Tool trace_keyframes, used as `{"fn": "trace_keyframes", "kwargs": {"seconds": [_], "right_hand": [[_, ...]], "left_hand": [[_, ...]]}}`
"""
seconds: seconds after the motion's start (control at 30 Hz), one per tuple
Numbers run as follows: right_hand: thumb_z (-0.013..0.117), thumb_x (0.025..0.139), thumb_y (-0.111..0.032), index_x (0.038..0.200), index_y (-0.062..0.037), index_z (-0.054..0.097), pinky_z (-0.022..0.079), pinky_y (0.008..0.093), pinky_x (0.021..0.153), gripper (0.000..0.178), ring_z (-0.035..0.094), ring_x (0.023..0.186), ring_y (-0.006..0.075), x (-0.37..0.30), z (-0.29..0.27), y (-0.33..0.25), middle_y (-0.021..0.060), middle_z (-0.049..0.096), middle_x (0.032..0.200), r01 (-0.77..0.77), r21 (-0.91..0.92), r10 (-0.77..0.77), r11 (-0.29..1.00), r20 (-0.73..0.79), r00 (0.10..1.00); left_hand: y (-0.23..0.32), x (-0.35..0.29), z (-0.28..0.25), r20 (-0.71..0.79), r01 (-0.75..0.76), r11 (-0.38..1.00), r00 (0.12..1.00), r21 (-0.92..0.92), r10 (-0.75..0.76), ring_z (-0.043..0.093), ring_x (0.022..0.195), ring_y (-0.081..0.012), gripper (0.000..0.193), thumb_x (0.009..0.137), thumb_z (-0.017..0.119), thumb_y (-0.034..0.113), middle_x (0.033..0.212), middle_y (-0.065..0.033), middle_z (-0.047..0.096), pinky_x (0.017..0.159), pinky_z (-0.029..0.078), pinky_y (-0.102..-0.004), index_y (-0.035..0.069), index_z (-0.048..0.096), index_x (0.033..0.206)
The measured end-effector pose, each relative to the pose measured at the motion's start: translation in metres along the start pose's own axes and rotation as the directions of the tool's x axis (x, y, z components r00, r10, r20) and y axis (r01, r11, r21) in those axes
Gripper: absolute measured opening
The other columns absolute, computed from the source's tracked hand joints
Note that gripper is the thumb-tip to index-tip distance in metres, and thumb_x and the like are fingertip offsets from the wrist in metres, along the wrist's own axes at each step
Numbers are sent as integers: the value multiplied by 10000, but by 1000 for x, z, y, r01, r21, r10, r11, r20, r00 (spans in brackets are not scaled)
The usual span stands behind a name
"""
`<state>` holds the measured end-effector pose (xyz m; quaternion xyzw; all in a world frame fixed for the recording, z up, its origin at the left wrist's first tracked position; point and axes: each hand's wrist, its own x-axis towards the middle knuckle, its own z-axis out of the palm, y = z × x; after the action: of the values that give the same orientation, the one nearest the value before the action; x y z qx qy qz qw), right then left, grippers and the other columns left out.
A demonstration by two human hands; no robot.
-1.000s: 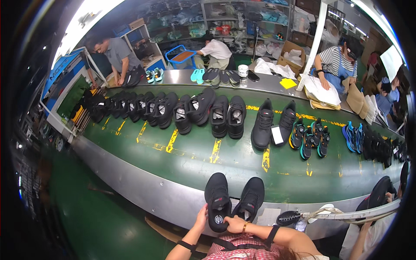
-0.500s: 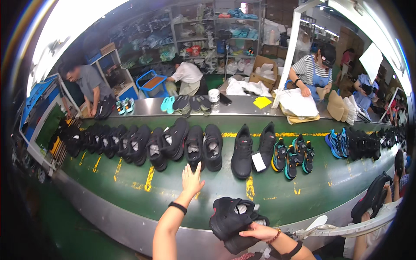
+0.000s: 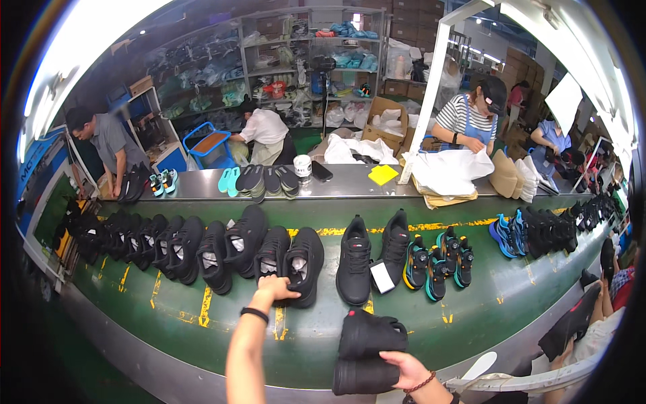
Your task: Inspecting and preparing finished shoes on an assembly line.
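Note:
My left hand (image 3: pixel 276 288) reaches over the conveyor to a pair of black sneakers with pale paper stuffed inside. Its fingers hook over the heel of the left sneaker (image 3: pixel 270 252), while the thumb points across the right sneaker (image 3: pixel 309 262). The fingertips are partly hidden. Near the front edge, my right hand (image 3: pixel 407 370) grips another pair of black sneakers (image 3: pixel 369 337) pressed together, one above the other, their toes pointing left. A larger pair of black sneakers (image 3: pixel 354 269) with a white tag (image 3: pixel 382 277) stands just beyond them.
Black shoes (image 3: pixel 182 249) line the green conveyor (image 3: pixel 134 316) leftward; small colourful shoes (image 3: pixel 437 269) and blue ones (image 3: pixel 508 236) stand to the right. A metal ledge (image 3: pixel 350 185) behind holds slippers (image 3: pixel 269 180) and a white tub (image 3: pixel 303 165). Co-workers stand beyond it; another's hands hold a shoe at right.
My left hand has gone from spread fingers in front of the sneakers to gripping the left one's heel. The pair in my right hand has turned, hiding its openings. The view has shifted.

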<state>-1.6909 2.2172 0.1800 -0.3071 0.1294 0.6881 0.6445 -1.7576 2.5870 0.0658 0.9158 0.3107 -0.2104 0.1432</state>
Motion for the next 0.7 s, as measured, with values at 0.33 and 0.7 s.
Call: {"fn": "trace_keyframes", "kwargs": {"seconds": [0.33,0.7], "right_hand": [[540,826,-253,1160,10,416,355,459,941,443,462,1074,325,113,50,-25,192,474,1149,11,128,-22,992,79,997],[496,755,-86,997,-6,464,379,326,924,257,462,995,252,309,118,-93,148,484,1052,473,283,-431,834,-201,880]], "left_hand": [[-81,-251,6,272,-129,989,952,-68,142,573,908,-282,618,587,567,674,914,-120,618,806,442,-354,170,640,938],[-4,-410,197,90,221,917,975,-331,-203,481,862,-421,353,578,660,136,999,-270,447,741,406,-465,170,538,908]]}}
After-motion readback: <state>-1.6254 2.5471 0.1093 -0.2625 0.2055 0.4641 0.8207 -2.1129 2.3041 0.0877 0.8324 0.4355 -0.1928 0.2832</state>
